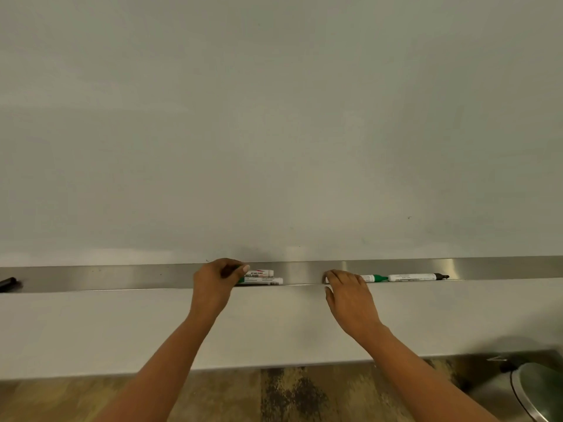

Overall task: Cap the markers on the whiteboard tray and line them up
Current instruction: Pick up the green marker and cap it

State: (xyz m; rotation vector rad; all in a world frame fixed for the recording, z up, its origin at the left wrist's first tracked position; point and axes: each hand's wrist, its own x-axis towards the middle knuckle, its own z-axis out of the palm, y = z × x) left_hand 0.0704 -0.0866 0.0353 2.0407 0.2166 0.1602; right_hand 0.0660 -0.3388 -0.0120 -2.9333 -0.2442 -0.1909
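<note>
The left hand covers the left ends of 2 markers, so their caps cannot be told. The right hand hides one end of the green marker. A dark object is cut off at the left edge.

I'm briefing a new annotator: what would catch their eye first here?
Two bare hands reach into the metal tray under the whiteboard: the left hand pinches the ends of two stacked markers, and the right hand rests on a green-capped marker. Further right lies a black-tipped marker.
</note>
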